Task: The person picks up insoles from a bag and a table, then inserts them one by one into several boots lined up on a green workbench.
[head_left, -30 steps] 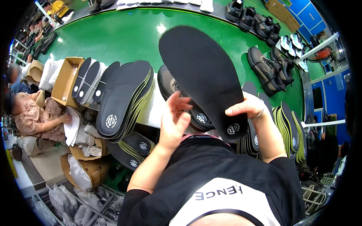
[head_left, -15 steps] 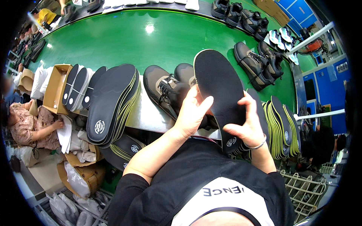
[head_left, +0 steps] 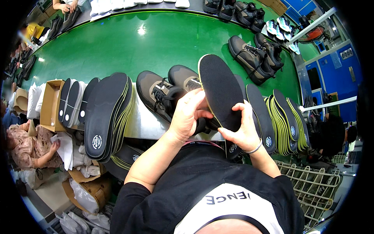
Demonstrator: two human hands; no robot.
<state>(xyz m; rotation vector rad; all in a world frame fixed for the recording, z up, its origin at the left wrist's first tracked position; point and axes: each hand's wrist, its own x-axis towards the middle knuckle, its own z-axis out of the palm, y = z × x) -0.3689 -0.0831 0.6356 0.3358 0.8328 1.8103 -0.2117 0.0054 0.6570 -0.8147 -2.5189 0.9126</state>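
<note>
1. The left hand (head_left: pixel 189 116), at the centre of the frame, is curled, its fingers closed against the left edge of a black insole (head_left: pixel 221 90).
2. The right hand (head_left: pixel 244 129), just right of centre, pinches the insole's lower end between thumb and bent fingers; a thin bracelet sits at its wrist.
3. The insole stands tilted, toe end up, above a brown shoe (head_left: pixel 159 95) whose opening lies under the left hand; a second brown shoe (head_left: pixel 186 78) lies just beside it.
4. Both shoes rest at the near edge of a green conveyor belt (head_left: pixel 117 43).
5. A stack of black insoles (head_left: pixel 106 113) leans at centre left, next to a cardboard box (head_left: pixel 50 105).
6. Another row of insoles (head_left: pixel 282 119) stands at the right.
7. A seated person (head_left: pixel 29 146) works at the lower left.
8. More dark shoes (head_left: pixel 253 54) lie in the upper right.
</note>
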